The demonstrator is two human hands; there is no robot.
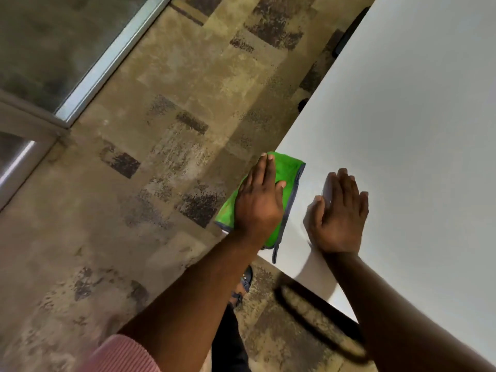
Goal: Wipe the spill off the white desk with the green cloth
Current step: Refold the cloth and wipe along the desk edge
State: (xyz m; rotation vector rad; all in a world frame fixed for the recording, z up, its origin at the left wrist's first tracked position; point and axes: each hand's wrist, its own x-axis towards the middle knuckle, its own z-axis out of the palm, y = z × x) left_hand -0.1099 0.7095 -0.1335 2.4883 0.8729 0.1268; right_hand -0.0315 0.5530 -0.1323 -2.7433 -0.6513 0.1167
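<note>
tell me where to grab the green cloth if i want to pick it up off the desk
Pinch the part of the green cloth that overhangs the white desk's left edge, coming from the floor side. There it hangs free, so fingers probably fit above and below it. The rest lies flat on the desktop under the flat left hand. The right hand rests open on the desk beside it.

The green cloth [288,181], grey-edged and folded, lies flat at the near left corner of the bare white desk [402,130], overhanging its edge.
</note>
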